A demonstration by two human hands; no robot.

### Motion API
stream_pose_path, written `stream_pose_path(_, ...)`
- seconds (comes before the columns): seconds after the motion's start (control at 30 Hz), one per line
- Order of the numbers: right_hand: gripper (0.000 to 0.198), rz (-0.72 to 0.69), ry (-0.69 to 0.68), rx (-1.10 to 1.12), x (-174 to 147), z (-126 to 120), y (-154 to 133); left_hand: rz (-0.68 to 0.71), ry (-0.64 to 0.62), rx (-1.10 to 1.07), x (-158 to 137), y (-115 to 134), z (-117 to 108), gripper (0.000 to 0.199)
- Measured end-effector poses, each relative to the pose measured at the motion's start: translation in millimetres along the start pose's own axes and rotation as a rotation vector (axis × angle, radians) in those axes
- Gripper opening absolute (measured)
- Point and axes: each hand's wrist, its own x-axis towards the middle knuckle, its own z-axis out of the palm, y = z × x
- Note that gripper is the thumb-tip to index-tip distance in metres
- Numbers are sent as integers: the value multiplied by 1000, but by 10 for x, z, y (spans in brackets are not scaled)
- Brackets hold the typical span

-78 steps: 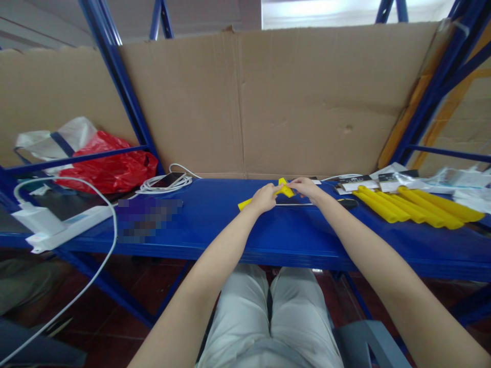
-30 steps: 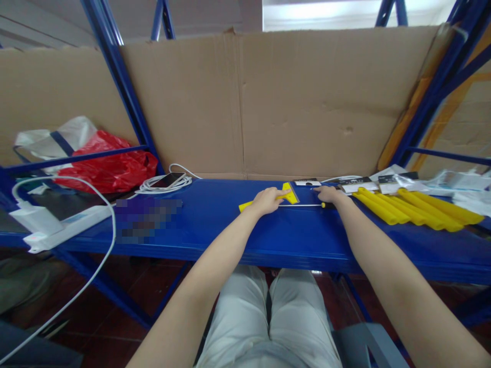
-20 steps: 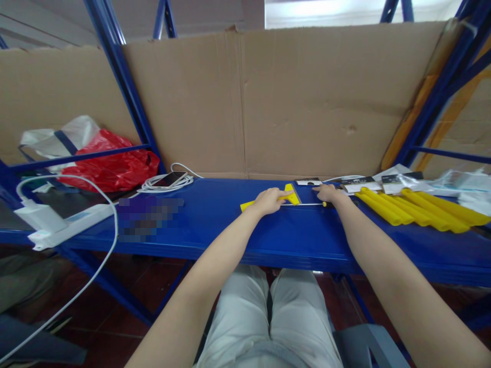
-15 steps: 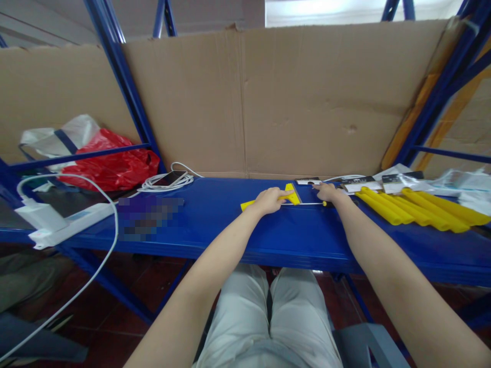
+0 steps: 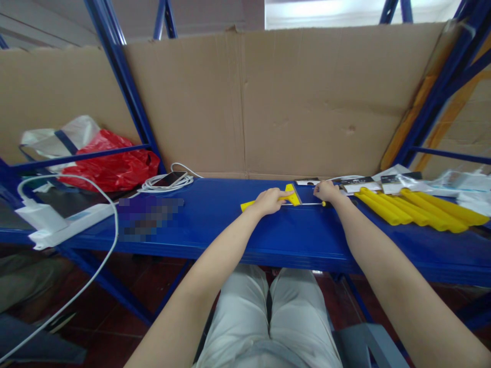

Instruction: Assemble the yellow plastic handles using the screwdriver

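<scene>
Yellow flare-headed tool (image 5: 293,196) in left grip (image 5: 270,201)

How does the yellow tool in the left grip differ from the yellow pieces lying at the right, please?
The yellow tool has a flared head, while the yellow pieces are long and rounded. The yellow tool is held in the left grip; the yellow pieces lie side by side on the blue table. Both are bright yellow.

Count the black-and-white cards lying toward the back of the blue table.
3: the left card just beyond the yellow tool; the middle card and right card behind the yellow pieces. Others may be hidden.
</scene>
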Motion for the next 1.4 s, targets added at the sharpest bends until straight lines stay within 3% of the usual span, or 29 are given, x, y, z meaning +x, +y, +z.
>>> stream_pose_path(0.3,20,54,-94,19,4,-34,9,-4,2,-6,3,-6,7,43)
stream_pose_path(0.43,20,32,1,47,-28,-53,-1,-3,4,-4,-4,-1,1,42)
stream_pose_path(0.57,15,-88,141,342,-39,-107,-88,5,8,-18,-9,8,-10,42)
stream_pose_path(0.67,11,-232,149,655,-51,-134,-243,5,9,-36,-9,14,-21,42)
stream_pose_path(0.77,7,-316,163,794,-74,-118,-422,9,12,-43,-12,22,-33,42)
stream_pose_path(0.9,10,-375,195,771,-97,-75,-553,11,14,-26,-24,33,-45,41)
stream_pose_path(1.23,11,-482,198,560,-114,-124,-545,30,10,28,-33,32,-42,40)
stream_pose_path(1.4,10,-457,212,487,-129,-136,-573,39,10,50,-41,32,-44,40)
